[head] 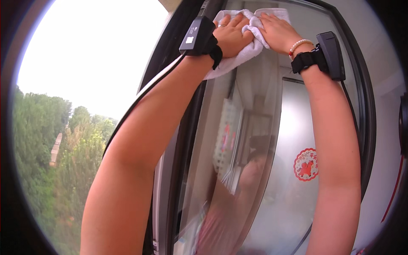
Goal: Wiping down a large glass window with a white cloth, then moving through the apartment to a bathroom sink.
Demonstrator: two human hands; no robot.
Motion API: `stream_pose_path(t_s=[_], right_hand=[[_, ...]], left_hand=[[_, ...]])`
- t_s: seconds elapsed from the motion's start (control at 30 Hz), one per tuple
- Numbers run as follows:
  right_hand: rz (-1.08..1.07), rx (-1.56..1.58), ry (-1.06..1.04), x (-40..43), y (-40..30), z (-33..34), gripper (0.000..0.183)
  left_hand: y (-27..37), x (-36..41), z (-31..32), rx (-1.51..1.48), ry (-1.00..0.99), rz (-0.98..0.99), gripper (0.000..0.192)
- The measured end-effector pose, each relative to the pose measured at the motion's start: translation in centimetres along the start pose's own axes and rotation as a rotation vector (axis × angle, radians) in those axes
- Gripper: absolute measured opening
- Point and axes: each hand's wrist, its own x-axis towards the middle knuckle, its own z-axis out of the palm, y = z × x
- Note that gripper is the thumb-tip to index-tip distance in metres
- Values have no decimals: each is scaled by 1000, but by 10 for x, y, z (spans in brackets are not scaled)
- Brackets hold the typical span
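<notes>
Both arms reach up to the top of a dark-framed window pane (251, 86). A white terry towel (244, 57) is bunched against the glass there. My left hand (234, 36) lies over the towel's left part with the fingers spread, a ring on one finger. Close beside it, my right hand (277, 33) bears on the towel's right part, its fingertips near the folded upper edge. The palms and the glass under the towel are hidden. A black strap with a dark box (197, 36) is on my left wrist. On the right wrist are a similar box (331, 55) and a beaded bracelet (301, 46).
The dark window frame (366, 127) curves down the right side. To the left is an opening, with trees (41, 121) far below. A round red-and-white sticker (305, 165) shows on a pale panel beyond the glass. Black cables (127, 111) trail from the wrist boxes. The pane carries reflections.
</notes>
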Motion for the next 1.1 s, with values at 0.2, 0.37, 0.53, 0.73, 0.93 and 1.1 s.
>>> stream_pose_path(t_s=[0.2, 0.37, 0.53, 0.73, 0.93, 1.1], right_hand=[[-222, -75, -200, 42, -13, -22, 50], [-258, -67, -98, 21, 7, 10, 45], [-380, -171, -149, 27, 20, -7, 41], [-305, -142, -195, -1, 34, -34, 39], [-287, -122, -290, -14, 29, -56, 38], [-477, -322, -360, -41, 22, -90, 31]], left_hand=[[-58, 1, 15, 305, -9, 51, 44], [-5, -3, -10, -52, -138, -118, 53], [-11, 7, -6, -188, 1, -195, 55], [17, 14, -26, -160, 2, -93, 55], [17, 22, 8, 59, 152, 53, 59], [59, 13, -17, -369, 120, -219, 66]])
